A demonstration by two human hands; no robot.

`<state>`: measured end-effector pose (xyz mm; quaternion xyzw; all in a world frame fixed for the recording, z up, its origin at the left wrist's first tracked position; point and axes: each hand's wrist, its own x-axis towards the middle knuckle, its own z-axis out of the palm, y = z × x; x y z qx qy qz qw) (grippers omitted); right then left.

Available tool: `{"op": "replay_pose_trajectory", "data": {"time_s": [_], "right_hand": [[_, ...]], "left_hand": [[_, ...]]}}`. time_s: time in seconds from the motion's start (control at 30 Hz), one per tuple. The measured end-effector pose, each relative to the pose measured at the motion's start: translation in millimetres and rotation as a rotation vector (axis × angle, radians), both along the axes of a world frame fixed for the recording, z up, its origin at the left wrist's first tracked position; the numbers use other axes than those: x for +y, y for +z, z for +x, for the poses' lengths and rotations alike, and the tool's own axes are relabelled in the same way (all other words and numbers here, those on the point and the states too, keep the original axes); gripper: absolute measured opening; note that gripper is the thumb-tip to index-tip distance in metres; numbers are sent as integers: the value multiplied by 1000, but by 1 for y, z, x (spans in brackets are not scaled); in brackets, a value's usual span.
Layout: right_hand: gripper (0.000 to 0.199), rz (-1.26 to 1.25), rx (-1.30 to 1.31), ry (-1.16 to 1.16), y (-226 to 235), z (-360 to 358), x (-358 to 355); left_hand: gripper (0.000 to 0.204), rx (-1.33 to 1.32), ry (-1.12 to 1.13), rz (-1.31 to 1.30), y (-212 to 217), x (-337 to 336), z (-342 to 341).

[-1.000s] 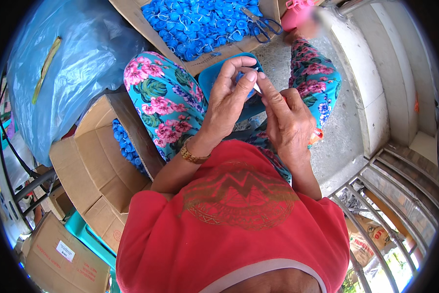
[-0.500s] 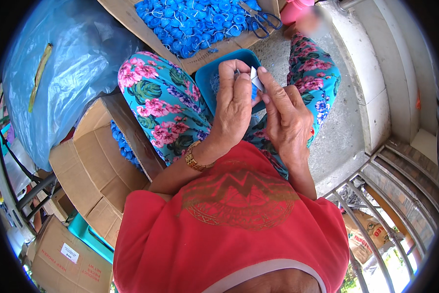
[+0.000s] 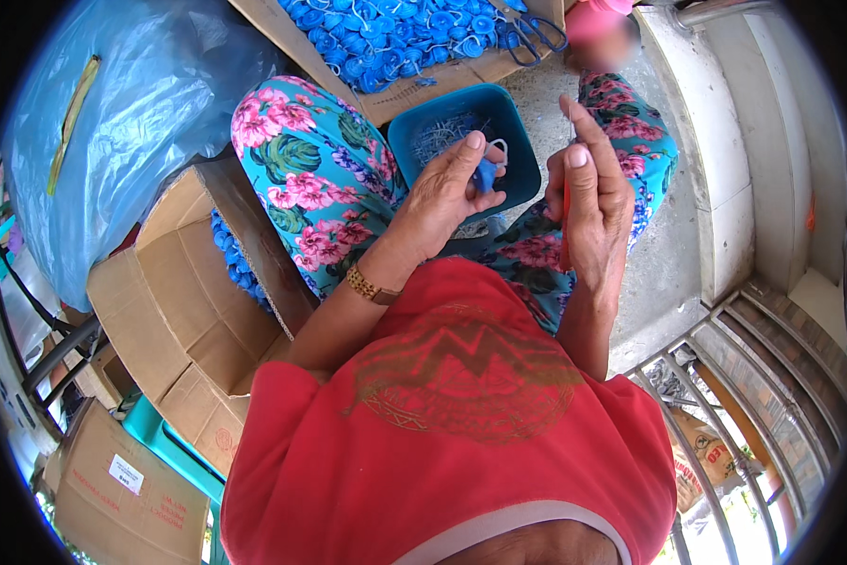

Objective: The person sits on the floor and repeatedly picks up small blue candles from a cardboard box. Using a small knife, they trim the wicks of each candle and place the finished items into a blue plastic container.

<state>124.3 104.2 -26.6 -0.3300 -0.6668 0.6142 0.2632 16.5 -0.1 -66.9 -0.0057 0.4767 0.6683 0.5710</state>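
Observation:
My left hand (image 3: 440,196) pinches a small blue plastic piece (image 3: 485,176) with a white loop (image 3: 503,148) sticking up from it. Below that hand, between my legs, stands a teal bin (image 3: 526,127) with fine pale and bluish scraps (image 3: 439,138) inside. On the right, my right hand (image 3: 593,193) is closed around a red-handled knife (image 3: 566,229), its handle partly covered by the palm. The thin blade, seen nearly edge-on, runs up along the index finger. A gap separates the two hands.
Beyond the bin, a cardboard box (image 3: 422,91) holds many blue pieces (image 3: 395,38), with scissors (image 3: 537,40) at its right edge. To the left are an open carton (image 3: 174,287) and a big blue plastic bag (image 3: 150,122). Metal railing (image 3: 716,433) stands at lower right.
My hands have come apart: the right one, with the knife, has moved right, away from the blue piece. My left hand still holds that piece, and more of the bin shows.

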Motion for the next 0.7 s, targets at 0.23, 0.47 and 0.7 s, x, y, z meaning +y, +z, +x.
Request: {"op": "replay_pose_trajectory", "data": {"time_s": [0.23, 0.47, 0.7], "right_hand": [[32, -274, -53, 81, -8, 16, -15], [35, -126, -37, 134, -1, 23, -23], [40, -96, -43, 129, 4, 19, -32]], "left_hand": [[36, -180, -91, 248, -10, -18, -12], [31, 420, -138, 127, 39, -9, -15], [33, 407, -17, 279, 50, -5, -9]]}}
